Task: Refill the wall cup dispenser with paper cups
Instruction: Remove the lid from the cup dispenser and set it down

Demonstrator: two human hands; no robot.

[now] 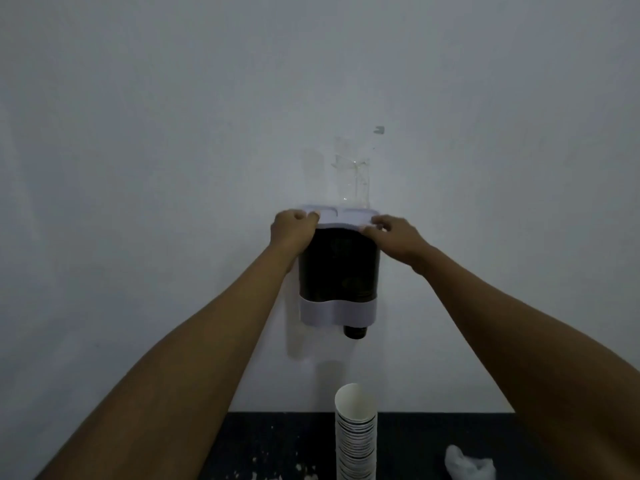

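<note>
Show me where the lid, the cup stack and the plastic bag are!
lid point(341, 218), head view, on its pale top between the hands.
cup stack point(356, 441), head view, on the striped rims at its middle.
plastic bag point(467, 465), head view, on its crumpled white middle.

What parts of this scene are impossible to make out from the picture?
- How many cups the dispenser holds: its dark body hides them in the head view.
- The foot of the cup stack: cut off by the bottom edge.
- Whether the lid is latched: the left hand and right hand cover its corners.
- What the crumpled white thing is: dim and small.
</note>
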